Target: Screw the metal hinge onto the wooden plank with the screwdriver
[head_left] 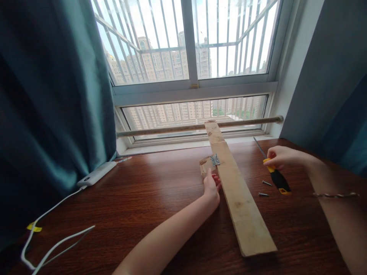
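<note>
A long pale wooden board [237,194] lies lengthwise on the table, its far end reaching the window rail. A metal hinge [215,159] with screws in it joins the board's left edge to a small wooden block [205,165]. My left hand [211,186] grips the near side of this block, thumb on top and fingers curled beside the board. Right of the board, my right hand [282,157] pinches a yellow-and-black screwdriver [278,177] where handle meets shaft. The shaft points toward the window, apart from the hinge. Two loose screws [267,183] lie between board and screwdriver.
The brown wood-grain table [137,198] meets a window with a horizontal rail [160,130] across it. At left are a white power bank [96,173], a white cable [46,208] and a dark curtain [57,95]. A grey wall [323,76] stands at right.
</note>
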Motion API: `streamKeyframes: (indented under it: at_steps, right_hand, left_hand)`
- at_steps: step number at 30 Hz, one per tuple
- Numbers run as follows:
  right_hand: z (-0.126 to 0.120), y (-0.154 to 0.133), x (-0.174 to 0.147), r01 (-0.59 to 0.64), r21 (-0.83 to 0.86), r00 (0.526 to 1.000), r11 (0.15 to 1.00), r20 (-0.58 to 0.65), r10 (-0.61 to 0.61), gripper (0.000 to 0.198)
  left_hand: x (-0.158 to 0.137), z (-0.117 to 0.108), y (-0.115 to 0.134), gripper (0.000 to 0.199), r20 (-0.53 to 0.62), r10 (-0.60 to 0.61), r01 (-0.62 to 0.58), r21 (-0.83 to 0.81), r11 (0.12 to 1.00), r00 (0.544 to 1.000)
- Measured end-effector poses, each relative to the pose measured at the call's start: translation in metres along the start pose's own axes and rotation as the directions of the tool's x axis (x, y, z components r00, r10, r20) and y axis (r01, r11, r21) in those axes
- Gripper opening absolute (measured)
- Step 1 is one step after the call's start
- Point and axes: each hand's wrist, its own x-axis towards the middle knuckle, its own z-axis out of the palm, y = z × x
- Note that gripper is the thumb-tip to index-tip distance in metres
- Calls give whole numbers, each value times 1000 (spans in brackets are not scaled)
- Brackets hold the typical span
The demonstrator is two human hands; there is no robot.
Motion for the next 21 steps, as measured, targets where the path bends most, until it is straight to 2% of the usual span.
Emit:
streamKeyframes:
  at_steps: [2, 3, 4, 5, 6, 7, 8, 9, 10, 11, 12, 14, 17, 19, 21]
  right_hand:
    - [-1, -20, -13, 127, 244, 991, 961, 19, -136, 25]
    - [2, -30, -19, 170, 368, 983, 914, 4, -184, 28]
    - [6, -41, -25, 201, 470, 976, 860, -20, -217, 31]
    - [12, -51, -30, 224, 564, 970, 795, -47, -239, 33]
    - [19, -62, -34, 237, 645, 963, 727, -58, -263, 35]
    - [28, -72, -39, 243, 720, 954, 650, -57, -294, 35]
    - [37, -81, -43, 247, 788, 941, 564, -56, -333, 35]
    - [46, -90, -46, 237, 845, 930, 479, -54, -365, 34]
    - [56, -98, -50, 219, 888, 919, 404, -50, -390, 33]
    - [65, -104, -53, 193, 917, 909, 350, -34, -414, 33]
    - [74, -110, -56, 169, 933, 900, 316, -15, -436, 33]
    - [89, -120, -61, 155, 946, 884, 284, -4, -467, 32]
    - [103, -130, -63, 188, 950, 886, 249, -55, -460, 33]
    - [108, -137, -61, 202, 952, 897, 231, -85, -435, 34]
    - [112, -145, -55, 201, 957, 902, 209, -98, -420, 35]
  left_hand:
    - [-14, 1, 4, 22, -158, 152, -138, 93, 986, 976]
    - [-21, 2, 9, 18, -161, 251, -231, 131, 964, 955]
    - [-27, 4, 15, 16, -104, 363, -344, 163, 925, 926]
    - [-33, 5, 23, 16, 13, 489, -481, 197, 854, 872]
    - [-38, 5, 33, 20, 180, 615, -641, 233, 731, 768]
    - [-41, 6, 42, 24, 376, 704, -797, 258, 545, 603]
    - [-42, 5, 52, 31, 559, 722, -913, 249, 323, 407]
    - [-42, 4, 61, 38, 692, 686, -972, 205, 111, 224]
    - [-41, 2, 68, 44, 783, 617, -987, 147, -57, 81]
    - [-40, -1, 74, 49, 838, 546, -981, 91, -174, -19]
    - [-37, -3, 79, 51, 866, 493, -968, 45, -246, -85]
    - [-33, -8, 86, 50, 887, 434, -953, -18, -302, -155]
    - [-32, -12, 98, 40, 898, 390, -945, -75, -318, -202]
    - [-33, -12, 108, 37, 918, 343, -951, -99, -292, -201]
    - [-35, -13, 119, 37, 938, 310, -970, -89, -225, -158]
